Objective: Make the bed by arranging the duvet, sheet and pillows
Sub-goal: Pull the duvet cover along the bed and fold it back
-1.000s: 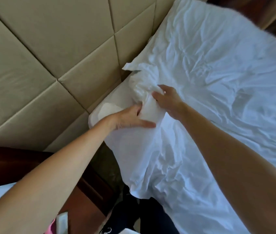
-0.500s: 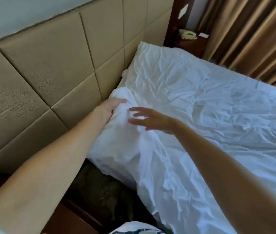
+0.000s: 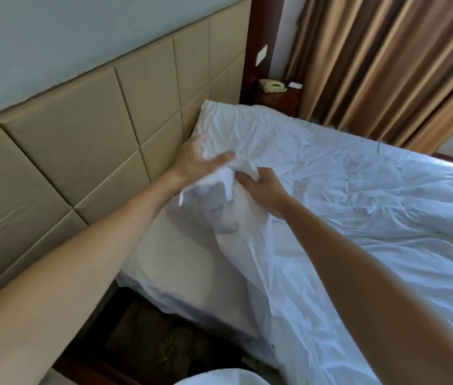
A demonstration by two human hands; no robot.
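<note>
A crumpled white sheet covers most of the bed. Its near corner is lifted off the mattress, whose bare cream corner shows below. My left hand holds the raised bunch of sheet from the headboard side, fingers spread over the cloth. My right hand grips the same bunch from the right, fingers curled into the folds. No pillows or duvet are in view.
A padded beige headboard runs along the left. A dark wooden nightstand with a telephone stands at the far corner, brown curtains behind it. Dark patterned carpet lies beside the bed.
Both hands have gathered the sheet corner and lifted it off the mattress, baring the mattress corner. My right hand, open half a second ago, now grips the cloth. The view has tilted up.
</note>
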